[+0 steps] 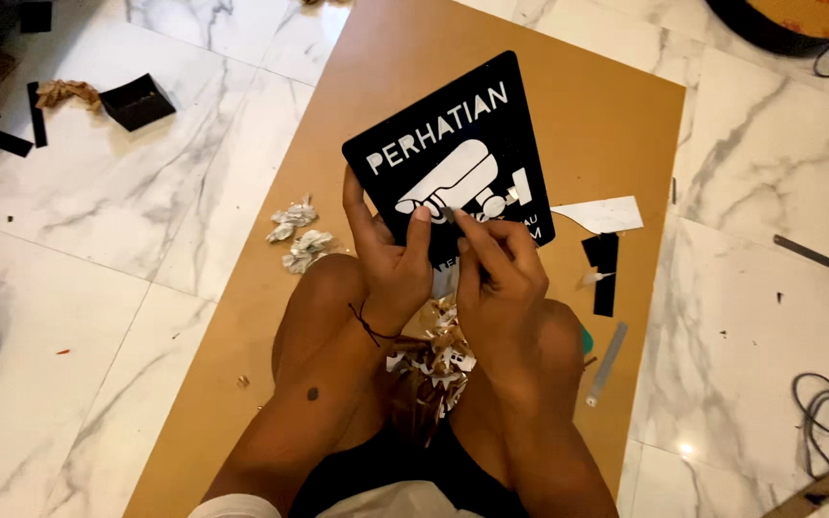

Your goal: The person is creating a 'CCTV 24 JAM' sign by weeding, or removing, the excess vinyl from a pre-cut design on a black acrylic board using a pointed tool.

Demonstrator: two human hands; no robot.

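Observation:
A black sign plate [453, 125] with white lettering and a white camera pictogram is held up over a brown board [587, 105]. My left hand [390, 254] grips its lower left edge, thumb pressed on the face. My right hand [496, 273] pinches at the pictogram's lower part with fingertips, where a small strip of backing film lifts. A heap of torn white and brown paper scraps [434, 355] lies between my knees, below both hands.
Crumpled scraps [297, 233] lie on the board at left. A white cut-off piece [606, 214], a black strip [604, 273] and a grey blade-like tool [608, 363] lie at right. Black offcuts [136, 101] and cables [827, 417] rest on the marble floor.

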